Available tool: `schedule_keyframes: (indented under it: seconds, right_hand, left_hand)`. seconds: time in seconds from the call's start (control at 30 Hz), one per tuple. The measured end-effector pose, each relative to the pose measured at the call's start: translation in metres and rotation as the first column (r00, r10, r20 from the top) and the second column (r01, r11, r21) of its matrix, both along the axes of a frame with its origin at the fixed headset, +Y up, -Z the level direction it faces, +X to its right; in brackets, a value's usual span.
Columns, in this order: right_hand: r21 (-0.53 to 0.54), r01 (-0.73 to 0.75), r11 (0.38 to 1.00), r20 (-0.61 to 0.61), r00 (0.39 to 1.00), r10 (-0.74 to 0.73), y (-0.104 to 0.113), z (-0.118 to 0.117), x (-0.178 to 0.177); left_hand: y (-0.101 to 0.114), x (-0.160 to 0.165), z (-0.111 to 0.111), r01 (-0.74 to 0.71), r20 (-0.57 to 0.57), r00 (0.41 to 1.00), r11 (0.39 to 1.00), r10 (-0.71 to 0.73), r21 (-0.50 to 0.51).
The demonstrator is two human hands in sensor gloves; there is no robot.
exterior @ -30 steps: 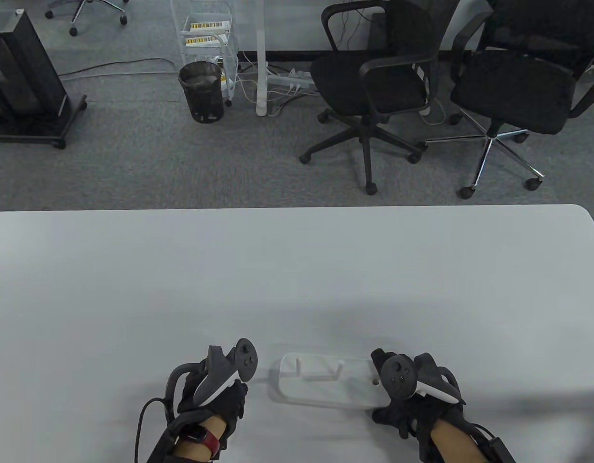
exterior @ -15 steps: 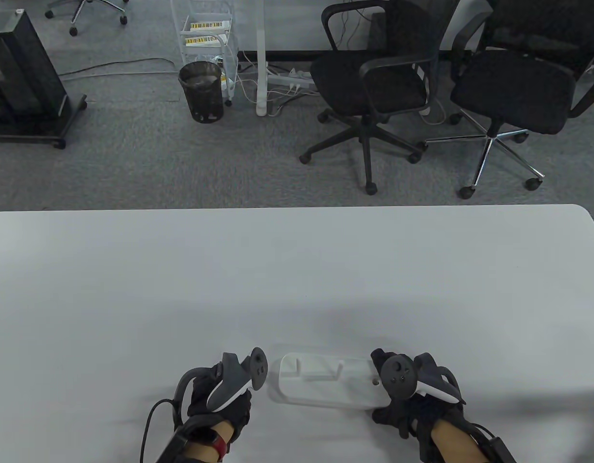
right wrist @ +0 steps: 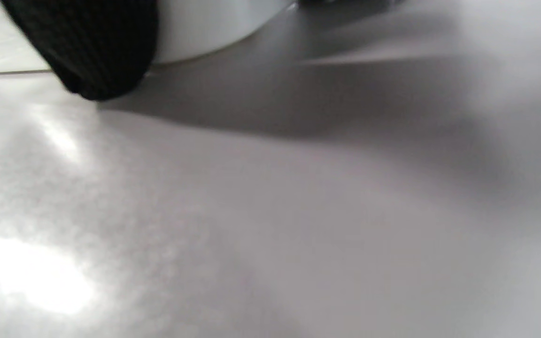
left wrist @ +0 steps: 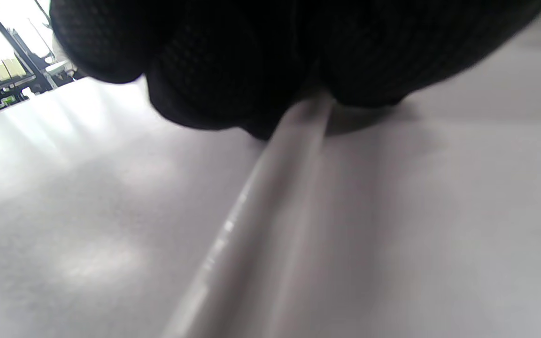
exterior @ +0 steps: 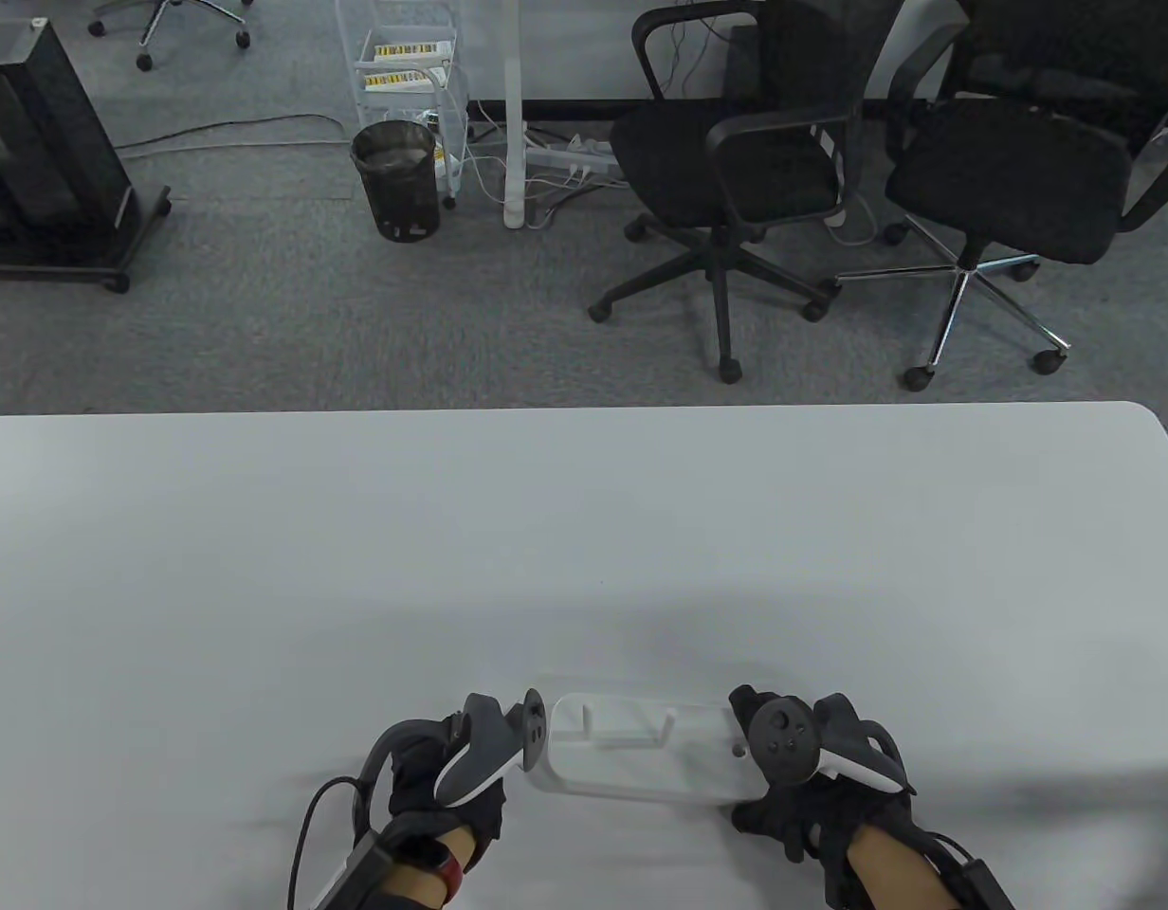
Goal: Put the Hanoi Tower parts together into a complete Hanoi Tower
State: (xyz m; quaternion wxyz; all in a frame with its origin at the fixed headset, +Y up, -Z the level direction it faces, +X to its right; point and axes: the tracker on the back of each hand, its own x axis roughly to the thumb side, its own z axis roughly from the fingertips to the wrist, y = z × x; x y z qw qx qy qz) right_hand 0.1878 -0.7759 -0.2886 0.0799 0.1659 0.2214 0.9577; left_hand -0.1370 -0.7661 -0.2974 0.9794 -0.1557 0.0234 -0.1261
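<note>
- White Hanoi Tower base (exterior: 641,758) lies low centre of the frame on the tabletop (exterior: 584,531), two pegs (exterior: 665,728) up.
- Left hand (exterior: 451,787) is at its left end, fingers (left wrist: 233,70) curled around a pale rod (left wrist: 261,202).
- Right hand (exterior: 812,787) sits at the right end; can't tell how its fingers lie.

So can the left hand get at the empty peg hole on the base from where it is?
Probably not easily: the hole sits at the base's right end beside the right hand, with two pegs standing between it and the left hand.
</note>
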Motion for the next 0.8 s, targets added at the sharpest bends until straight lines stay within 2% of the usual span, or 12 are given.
schedule_keyframes:
  seconds: [0.3, 0.5, 0.8]
  right_hand:
    - [0.0, 0.003, 1.0, 0.001, 1.0, -0.003, 0.0, 0.0, 0.001]
    - [0.0, 0.005, 1.0, 0.001, 1.0, -0.005, 0.0, 0.0, 0.001]
    - [0.001, 0.009, 1.0, 0.002, 1.0, -0.009, -0.001, 0.0, 0.001]
  left_hand:
    - [0.01, -0.016, -0.004, -0.169, -0.025, 0.985, 0.986, 0.169, -0.002]
    - [0.039, -0.021, -0.009, -0.249, -0.014, 0.968, 0.966, 0.251, 0.065]
    - [0.094, -0.002, -0.01, -0.453, 0.145, 0.891, 0.87, 0.431, 0.194]
